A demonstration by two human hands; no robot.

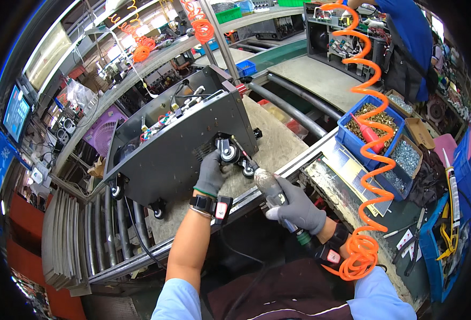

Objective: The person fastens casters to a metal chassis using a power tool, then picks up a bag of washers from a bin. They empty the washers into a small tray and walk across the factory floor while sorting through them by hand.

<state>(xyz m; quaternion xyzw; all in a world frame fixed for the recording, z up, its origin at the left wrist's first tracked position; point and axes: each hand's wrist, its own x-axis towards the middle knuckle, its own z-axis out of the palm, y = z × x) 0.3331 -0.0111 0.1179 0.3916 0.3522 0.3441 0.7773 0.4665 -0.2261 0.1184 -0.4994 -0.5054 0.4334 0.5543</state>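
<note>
A dark grey metal cabinet (171, 152), tipped so its underside faces me, rests on a board over the rollers. My left hand (212, 172), in a grey glove, grips a black caster (228, 152) against that underside. My gloved right hand (301, 209) is wrapped round an air screwdriver (269, 185), its thin bit pointing up and left at the caster's mount. Whether the tip sits on a screw is too small to tell. Another caster (247, 168) shows beside it, and one more (158, 208) is at the cabinet's lower left. Wiring and components fill the cabinet's open side.
An orange coiled air hose (371, 138) hangs across the right side. Blue bins (347, 136) of screws stand there, near a caulking gun (451, 192). Metal rollers (109, 229) run below the cabinet. A co-worker in blue (409, 37) stands at the far right.
</note>
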